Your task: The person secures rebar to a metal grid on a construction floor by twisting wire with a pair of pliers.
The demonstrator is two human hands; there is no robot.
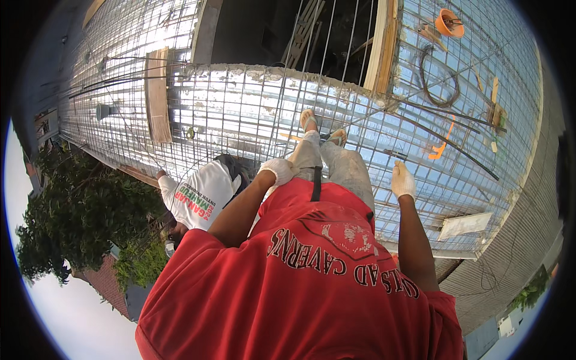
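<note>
"Head view: hands?"

"Left hand (278, 171) near centre, against the pale trousers (351, 171); fingers curled, can't tell if holding anything. Right hand (402, 180) at 3 o'clock; fingers bunched by a thin dark tool (395, 154) over the mesh (225, 99), grip too small to tell."

"Risks?"

"Loose grip could drop the tool through the bars. Snagged sandal (338, 137) could mean a stumble toward the 12 o'clock opening (249, 33)."
</note>
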